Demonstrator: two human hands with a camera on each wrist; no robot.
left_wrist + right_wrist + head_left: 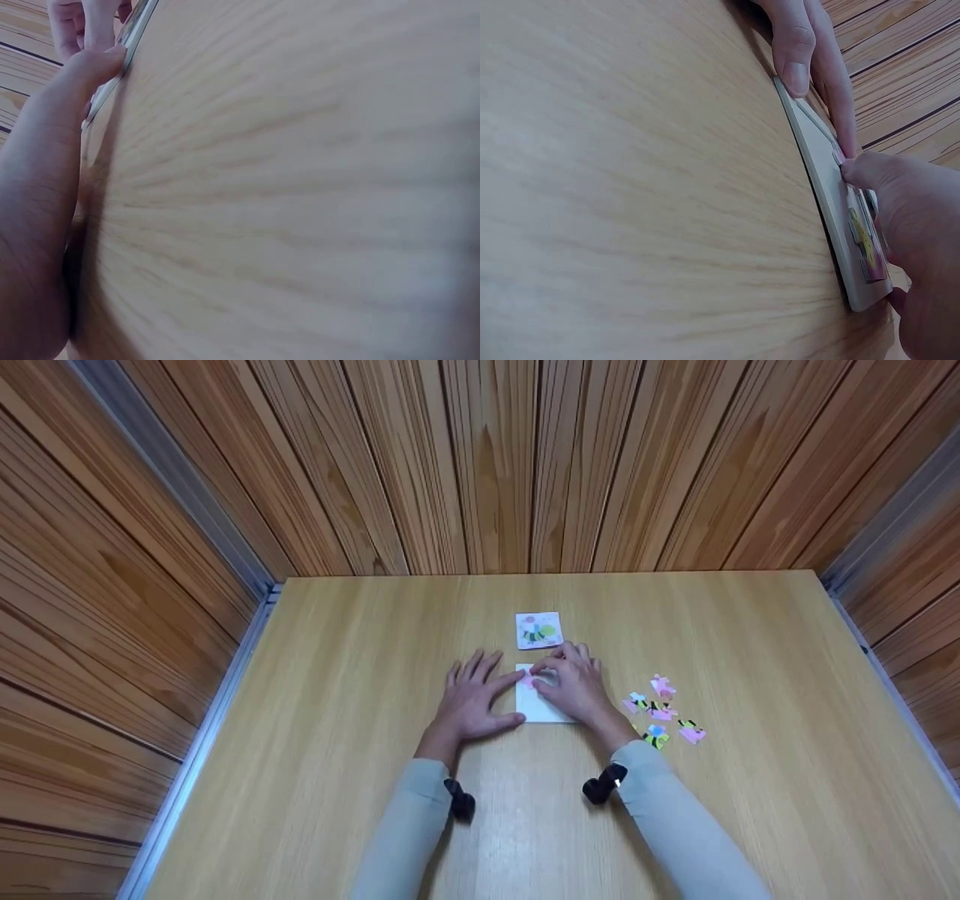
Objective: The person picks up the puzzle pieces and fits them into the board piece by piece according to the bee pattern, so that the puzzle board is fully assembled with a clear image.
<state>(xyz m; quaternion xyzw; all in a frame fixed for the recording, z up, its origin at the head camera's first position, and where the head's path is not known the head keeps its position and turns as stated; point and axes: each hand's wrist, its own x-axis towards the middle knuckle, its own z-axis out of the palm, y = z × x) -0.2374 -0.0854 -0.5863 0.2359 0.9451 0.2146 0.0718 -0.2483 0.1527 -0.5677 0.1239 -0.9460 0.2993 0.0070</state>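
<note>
A white puzzle board (541,711) with a raised rim lies flat on the table between the hands. My left hand (472,703) rests with fingers spread at its left side; thumb and index finger touch the board's edge. Over the board, my right hand (576,684) has curled fingers and pinches a pink puzzle piece (527,678) near the upper left corner. The left index fingertip reaches close to that piece. In the right wrist view, a yellow and pink puzzle piece (865,244) lies on the board, partly behind the right hand.
Beyond the board lies a square picture card (538,630) with a bee on it. Several loose puzzle pieces (663,685) are scattered on the table (337,720) to the right of the right hand. A wood-panelled wall (487,472) stands behind the table.
</note>
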